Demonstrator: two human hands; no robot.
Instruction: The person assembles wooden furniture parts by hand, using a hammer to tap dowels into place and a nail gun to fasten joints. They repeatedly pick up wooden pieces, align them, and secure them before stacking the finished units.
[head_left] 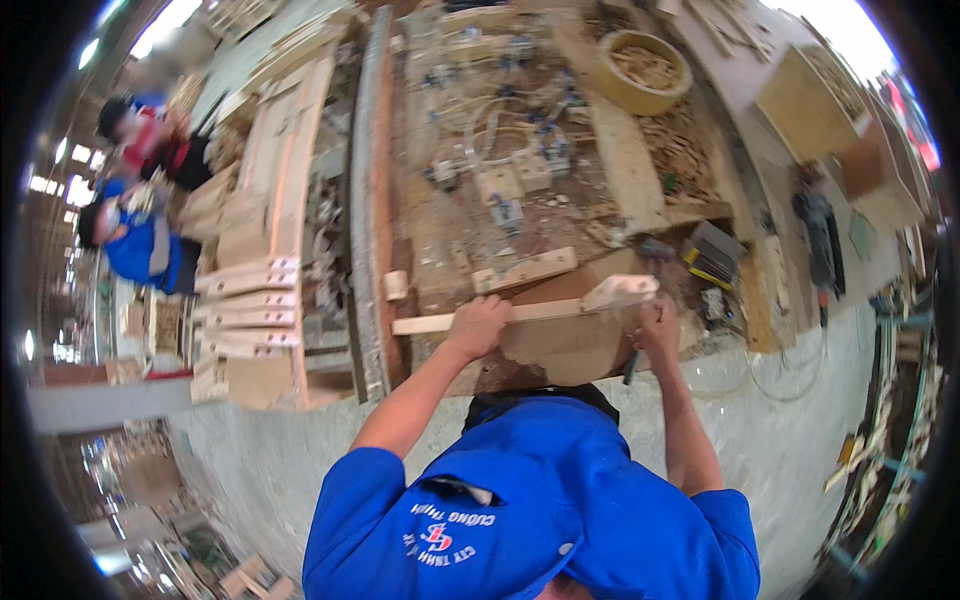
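Observation:
A pale wooden strip lies across the near part of the workbench, with a shaped wooden block at its right end. My left hand is closed over the strip left of its middle. Beside the block's right end, my right hand has its fingers curled around a dark-handled tool, whose handle sticks out below the fist. The tool's working end is hidden. Just beyond the strip rests another wooden piece with holes. A small wooden block sits by the left rail.
Hoses and clamp fittings spread over the bench's far part. A yellow tub of small wooden pieces stands far right, with loose pieces below it. A dark box is near my right hand. Wooden parts are stacked left. Co-workers stand farther left.

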